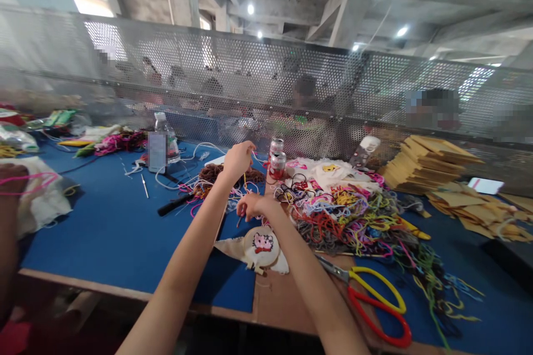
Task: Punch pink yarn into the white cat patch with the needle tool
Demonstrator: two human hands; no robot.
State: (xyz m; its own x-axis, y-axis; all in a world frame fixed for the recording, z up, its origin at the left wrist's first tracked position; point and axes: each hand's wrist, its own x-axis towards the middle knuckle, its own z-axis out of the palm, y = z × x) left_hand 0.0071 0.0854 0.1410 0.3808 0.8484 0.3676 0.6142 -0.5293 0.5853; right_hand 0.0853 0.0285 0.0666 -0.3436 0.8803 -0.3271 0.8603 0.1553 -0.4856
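Note:
My left hand [239, 161] is raised over a heap of brown yarn [212, 173], its fingers bent into a pinch. A short yellow strand [245, 180] shows just below it; whether the fingertips hold it, I cannot tell. Lower and to the right, my right hand [253, 207] is closed around a thin pen-like tool [239, 222], mostly covered by the fingers. Nearer me lies a round embroidery hoop [248, 244] stretched with white cloth, bearing a pink animal face with dark outlines and a red patch. Loose cloth spreads out around the hoop.
Scissors [377, 302] with yellow and red handles lie right of my right forearm. Beyond are a tangled yarn pile [341, 211], two drink cans [277, 165] and stacked brown envelopes [425, 163]. A bottle [171, 141] stands left. Another person's arm [9, 222] is at far left. Perforated metal panels [233, 77] back the table.

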